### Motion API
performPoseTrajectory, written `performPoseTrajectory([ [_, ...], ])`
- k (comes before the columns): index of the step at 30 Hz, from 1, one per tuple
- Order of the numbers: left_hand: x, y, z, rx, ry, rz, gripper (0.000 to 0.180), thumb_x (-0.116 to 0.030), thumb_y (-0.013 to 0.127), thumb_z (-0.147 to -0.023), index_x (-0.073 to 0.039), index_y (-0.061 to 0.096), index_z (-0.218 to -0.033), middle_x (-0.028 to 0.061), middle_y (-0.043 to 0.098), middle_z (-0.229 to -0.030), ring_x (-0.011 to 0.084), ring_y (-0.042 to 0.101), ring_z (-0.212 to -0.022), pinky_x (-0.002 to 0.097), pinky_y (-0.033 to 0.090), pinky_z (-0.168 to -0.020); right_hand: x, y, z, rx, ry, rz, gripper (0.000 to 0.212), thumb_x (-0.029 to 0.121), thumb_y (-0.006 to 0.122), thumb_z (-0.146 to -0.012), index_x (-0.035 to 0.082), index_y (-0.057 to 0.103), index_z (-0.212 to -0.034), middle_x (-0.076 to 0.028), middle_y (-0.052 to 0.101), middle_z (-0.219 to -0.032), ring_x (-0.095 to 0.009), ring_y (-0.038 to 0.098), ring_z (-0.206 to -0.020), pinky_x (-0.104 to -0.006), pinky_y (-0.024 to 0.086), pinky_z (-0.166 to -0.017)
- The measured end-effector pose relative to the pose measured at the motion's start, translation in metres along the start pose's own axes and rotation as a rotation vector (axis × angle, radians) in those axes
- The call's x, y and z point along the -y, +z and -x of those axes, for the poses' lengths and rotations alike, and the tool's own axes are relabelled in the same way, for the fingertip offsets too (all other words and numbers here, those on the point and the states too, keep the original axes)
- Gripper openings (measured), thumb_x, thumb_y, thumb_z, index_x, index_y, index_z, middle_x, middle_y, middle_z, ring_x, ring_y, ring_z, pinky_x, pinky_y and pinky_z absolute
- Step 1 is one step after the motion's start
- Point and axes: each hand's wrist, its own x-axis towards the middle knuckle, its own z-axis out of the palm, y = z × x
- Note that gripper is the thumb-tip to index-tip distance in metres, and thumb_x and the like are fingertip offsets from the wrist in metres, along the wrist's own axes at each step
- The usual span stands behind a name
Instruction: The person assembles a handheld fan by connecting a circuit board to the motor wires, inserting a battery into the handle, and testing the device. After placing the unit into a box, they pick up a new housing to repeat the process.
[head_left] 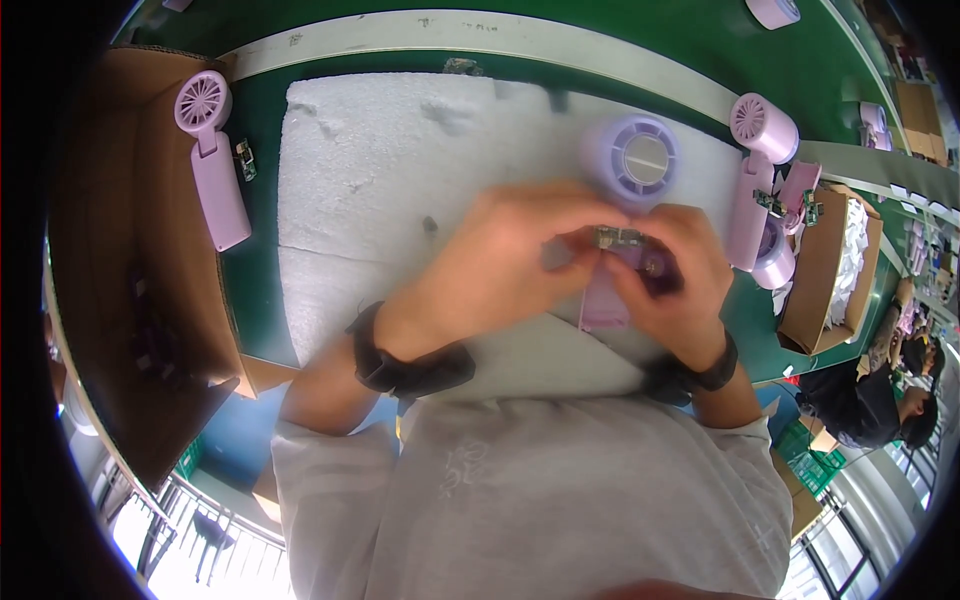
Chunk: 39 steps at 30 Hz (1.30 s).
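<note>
A small green circuit board [620, 237] is pinched between the fingertips of my two hands. My left hand [515, 250] comes at it from the left, closed on its end, slightly smeared by motion. My right hand [690, 285] grips it from the other side, thumb below and fingers curled above. Beneath the hands lies a handheld fan whose round lilac head [643, 158] points up beyond my fingers. Its pink handle [603, 302] shows in part below them; the hands hide the joint between.
A white foam sheet [350, 180] covers the green bench. To the left stand a brown carton [110, 200], a pink fan [217, 185] and a loose board [245, 160]. On the right, more fans [763, 130] and boards lie beside a small box of white paper [845, 270].
</note>
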Motion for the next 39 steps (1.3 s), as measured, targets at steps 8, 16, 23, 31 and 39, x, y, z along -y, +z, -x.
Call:
performPoseTrajectory([
  [8, 0.005, 0.002, 0.002, -0.078, 0.061, -0.096, 0.031, 0.006, 0.071, -0.071, -0.003, 0.073, -0.1, 0.0114, 0.07, -0.091, 0.0212, 0.07, -0.076, 0.027, 0.057, -0.067, 0.0, 0.002, 0.0, -0.044, 0.025, 0.001, 0.044, 0.006, 0.083, -0.065, 0.004, 0.062, -0.105, -0.01, 0.064, -0.09, -0.021, 0.066, -0.069, -0.029, 0.053, -0.054],
  [16, 0.007, 0.005, 0.004, -0.097, 0.057, -0.141, 0.028, 0.005, 0.072, -0.07, -0.003, 0.074, -0.096, 0.0108, 0.07, -0.089, 0.0195, 0.069, -0.074, 0.0263, 0.057, -0.063, 0.001, 0.002, 0.002, -0.044, 0.097, -0.021, 0.042, 0.006, 0.085, -0.063, 0.006, 0.07, -0.102, -0.008, 0.066, -0.09, -0.018, 0.066, -0.067, -0.0272, 0.054, -0.055],
  [23, 0.007, 0.005, 0.003, -0.099, 0.068, -0.178, 0.025, 0.003, 0.073, -0.07, -0.004, 0.075, -0.093, 0.0085, 0.069, -0.084, 0.0172, 0.068, -0.07, 0.0248, 0.053, -0.056, 0.004, 0.001, 0.002, -0.042, 0.143, -0.016, 0.04, 0.004, 0.084, -0.062, 0.007, 0.073, -0.101, -0.007, 0.066, -0.088, -0.017, 0.065, -0.066, -0.0264, 0.053, -0.053],
  [31, 0.008, 0.005, 0.003, -0.101, 0.081, -0.173, 0.024, 0.003, 0.072, -0.07, -0.004, 0.076, -0.093, 0.0082, 0.069, -0.082, 0.0165, 0.067, -0.068, 0.0246, 0.051, -0.053, 0.007, 0.002, 0.003, -0.048, 0.179, -0.026, 0.039, 0.003, 0.084, -0.063, 0.007, 0.073, -0.1, -0.007, 0.066, -0.087, -0.016, 0.065, -0.065, -0.0264, 0.052, -0.053],
  [39, 0.005, 0.002, 0.003, -0.046, 0.013, -0.13, 0.027, 0.006, 0.071, -0.071, -0.004, 0.075, -0.095, 0.0097, 0.068, -0.089, 0.0177, 0.068, -0.073, 0.0255, 0.055, -0.06, 0.009, -0.002, 0.001, -0.014, 0.251, -0.103, 0.034, -0.002, 0.08, -0.067, 0.005, 0.071, -0.099, -0.008, 0.065, -0.089, -0.016, 0.064, -0.065, -0.0262, 0.052, -0.053],
])
